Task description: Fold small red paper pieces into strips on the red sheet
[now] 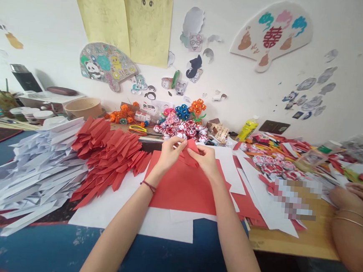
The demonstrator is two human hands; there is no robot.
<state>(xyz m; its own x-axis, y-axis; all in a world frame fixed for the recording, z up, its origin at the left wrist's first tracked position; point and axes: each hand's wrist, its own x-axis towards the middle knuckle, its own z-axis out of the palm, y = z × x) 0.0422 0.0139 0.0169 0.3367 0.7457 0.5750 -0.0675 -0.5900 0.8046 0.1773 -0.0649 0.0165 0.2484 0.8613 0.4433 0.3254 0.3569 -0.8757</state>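
Between my two hands is a small folded piece of red paper (193, 147), raised above a red paper sheet (183, 190). My left hand (171, 152) pinches its left side with thumb and fingers. On the right side, my right hand (205, 156) grips it the same way. White paper sheets (168, 229) lie under the red one. Just left of my hands spreads a heap of folded red paper strips (108, 151), and beyond it a larger heap of folded white paper strips (43, 171).
Red-and-white paper flowers (185, 130) and yellow-handled scissors (137, 129) lie behind my hands. A yellow bottle (247, 128) stands at the back right. Another person's hand (361, 192) and arm rest at the right over the wooden table (295, 243). A bowl (83, 106) stands back left.
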